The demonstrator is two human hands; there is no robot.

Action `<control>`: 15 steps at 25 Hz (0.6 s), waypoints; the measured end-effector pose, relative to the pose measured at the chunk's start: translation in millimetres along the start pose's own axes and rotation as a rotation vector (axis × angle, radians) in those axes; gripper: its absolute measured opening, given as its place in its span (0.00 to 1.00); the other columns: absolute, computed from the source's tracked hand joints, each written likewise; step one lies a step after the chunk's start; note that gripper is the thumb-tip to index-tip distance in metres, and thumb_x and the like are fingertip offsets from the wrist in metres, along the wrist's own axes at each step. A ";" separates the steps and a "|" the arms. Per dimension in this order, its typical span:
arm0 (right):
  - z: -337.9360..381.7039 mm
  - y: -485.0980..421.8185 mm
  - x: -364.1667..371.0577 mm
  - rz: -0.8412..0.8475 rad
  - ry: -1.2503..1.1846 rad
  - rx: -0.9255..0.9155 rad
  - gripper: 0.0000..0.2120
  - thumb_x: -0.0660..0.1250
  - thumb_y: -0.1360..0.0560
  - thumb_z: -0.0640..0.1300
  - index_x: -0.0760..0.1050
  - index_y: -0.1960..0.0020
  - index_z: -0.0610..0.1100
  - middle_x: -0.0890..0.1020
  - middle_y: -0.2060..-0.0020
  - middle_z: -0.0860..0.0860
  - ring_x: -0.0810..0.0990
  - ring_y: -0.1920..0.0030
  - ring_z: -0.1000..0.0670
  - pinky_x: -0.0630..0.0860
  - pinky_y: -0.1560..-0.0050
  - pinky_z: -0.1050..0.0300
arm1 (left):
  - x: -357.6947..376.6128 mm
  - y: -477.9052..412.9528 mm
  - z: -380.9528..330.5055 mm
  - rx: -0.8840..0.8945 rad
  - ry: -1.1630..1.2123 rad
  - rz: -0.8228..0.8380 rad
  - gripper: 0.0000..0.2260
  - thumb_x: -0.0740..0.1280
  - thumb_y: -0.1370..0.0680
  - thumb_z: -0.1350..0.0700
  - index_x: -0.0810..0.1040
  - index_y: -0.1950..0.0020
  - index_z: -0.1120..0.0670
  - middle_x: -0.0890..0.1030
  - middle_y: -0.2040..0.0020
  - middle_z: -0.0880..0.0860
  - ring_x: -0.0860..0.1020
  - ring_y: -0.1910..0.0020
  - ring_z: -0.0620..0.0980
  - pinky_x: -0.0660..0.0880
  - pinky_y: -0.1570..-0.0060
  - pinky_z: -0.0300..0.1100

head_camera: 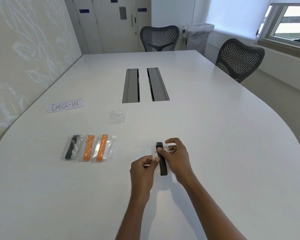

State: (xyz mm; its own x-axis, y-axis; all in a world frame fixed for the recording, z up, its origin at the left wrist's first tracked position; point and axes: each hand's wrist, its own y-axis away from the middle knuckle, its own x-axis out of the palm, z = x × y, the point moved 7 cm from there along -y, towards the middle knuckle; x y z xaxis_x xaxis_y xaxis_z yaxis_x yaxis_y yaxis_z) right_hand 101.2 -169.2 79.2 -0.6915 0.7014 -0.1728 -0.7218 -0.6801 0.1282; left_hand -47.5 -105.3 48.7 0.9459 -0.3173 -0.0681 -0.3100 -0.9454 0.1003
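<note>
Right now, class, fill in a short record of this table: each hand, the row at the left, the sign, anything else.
Left hand: pinches the edge of the clear bag
Right hand: grips the black band, held against that bag
Row at left: bagged black band, then two bagged orange bands
Sign: paper strip reading CHECK-IN
Elsewhere on table: second clear bag, contents unclear

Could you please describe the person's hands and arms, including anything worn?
The left hand and right hand are bare: no gloves, and no rings show. The left forearm and right forearm are uncovered down to the picture's edge, with no sleeves, watch, bracelet or markings in view.
</note>
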 end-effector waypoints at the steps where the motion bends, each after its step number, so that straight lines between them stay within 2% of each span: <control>1: -3.3 -2.7 0.0 -0.002 0.023 0.003 0.14 0.76 0.23 0.46 0.75 0.42 0.52 0.83 0.52 0.47 0.82 0.56 0.53 0.75 0.62 0.63 | 0.2 -2.4 1.6 0.023 -0.051 -0.003 0.02 0.76 0.22 0.52 0.87 0.51 0.48 0.88 0.57 0.45 0.85 0.55 0.53 0.83 0.52 0.45; 2: -6.2 -5.5 0.7 -0.001 0.044 0.003 0.14 0.76 0.23 0.45 0.75 0.41 0.51 0.83 0.52 0.47 0.81 0.56 0.53 0.74 0.62 0.64 | 0.6 -4.0 1.2 0.056 -0.122 -0.014 0.04 0.76 0.22 0.52 0.85 0.48 0.48 0.87 0.55 0.44 0.84 0.55 0.51 0.82 0.54 0.40; 4: -12.8 -12.1 1.5 -0.006 0.087 0.001 0.15 0.76 0.23 0.44 0.75 0.40 0.50 0.82 0.52 0.47 0.81 0.56 0.53 0.73 0.64 0.66 | 1.5 -6.4 -0.9 0.130 -0.269 -0.040 0.14 0.77 0.23 0.54 0.80 0.38 0.45 0.84 0.49 0.44 0.83 0.58 0.46 0.77 0.59 0.30; 6: -19.9 -18.8 1.1 -0.029 0.142 0.004 0.15 0.76 0.24 0.45 0.75 0.41 0.48 0.82 0.52 0.48 0.81 0.55 0.53 0.73 0.63 0.64 | 5.6 -8.4 0.4 0.209 -0.358 -0.050 0.20 0.77 0.23 0.58 0.79 0.32 0.46 0.81 0.47 0.45 0.82 0.61 0.43 0.76 0.61 0.28; 9: -30.9 -27.8 0.9 -0.064 0.205 -0.001 0.16 0.76 0.25 0.45 0.76 0.41 0.45 0.82 0.51 0.48 0.83 0.51 0.48 0.78 0.57 0.58 | 12.2 -8.8 6.5 0.242 -0.420 -0.050 0.18 0.76 0.22 0.60 0.82 0.32 0.52 0.80 0.48 0.45 0.81 0.60 0.43 0.75 0.59 0.29; 11: -37.1 -31.9 0.8 -0.070 0.212 0.001 0.16 0.77 0.25 0.44 0.76 0.41 0.44 0.83 0.52 0.48 0.83 0.52 0.48 0.78 0.57 0.60 | 16.9 -8.0 10.3 0.247 -0.432 -0.040 0.17 0.74 0.21 0.60 0.82 0.32 0.53 0.80 0.49 0.45 0.81 0.56 0.46 0.76 0.57 0.30; 15: -41.5 -33.9 2.0 -0.061 0.238 -0.048 0.14 0.76 0.24 0.42 0.77 0.41 0.43 0.81 0.56 0.52 0.80 0.57 0.54 0.74 0.58 0.66 | 26.8 -6.8 18.9 0.298 -0.548 -0.025 0.16 0.71 0.18 0.57 0.82 0.31 0.51 0.81 0.46 0.47 0.78 0.46 0.49 0.80 0.46 0.45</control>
State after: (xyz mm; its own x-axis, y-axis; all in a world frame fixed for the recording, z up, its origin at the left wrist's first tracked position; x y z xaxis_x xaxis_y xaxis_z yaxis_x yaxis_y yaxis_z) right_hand 125.5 -153.6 33.9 -0.6169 0.6750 -0.4047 -0.7557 -0.6517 0.0648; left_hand -21.9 -108.8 27.5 0.7907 -0.2114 -0.5745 -0.3763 -0.9081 -0.1838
